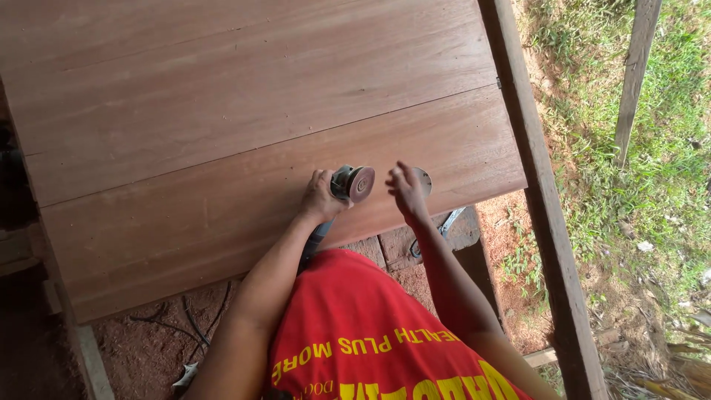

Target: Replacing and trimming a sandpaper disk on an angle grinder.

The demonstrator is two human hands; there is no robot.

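The hands work close together at the near edge of a wide surface (222, 148) of reddish-brown wooden boards. The left hand (320, 197) is clamped around the body of an angle grinder (348, 185), whose head is tipped up so that the round, pinkish sanding disc (361, 184) faces toward the right hand. The right hand (406, 190) hovers just beside the disc with its fingers loosely spread, gripping nothing; a second round, pale disc (424, 178) lies on the board right behind it, partly hidden by the fingers. The grinder's handle runs back under the left wrist toward the person's red shirt (355, 326). Below the forearms, beneath the board edge, a metal tool (448, 222) rests on a lower block, and a dark cable (185, 322) lies on the reddish dirt under the left arm. Beyond the right hand a weathered timber beam (541, 200) borders the boards, with grass (666, 148) and a thin post (633, 74) further out.
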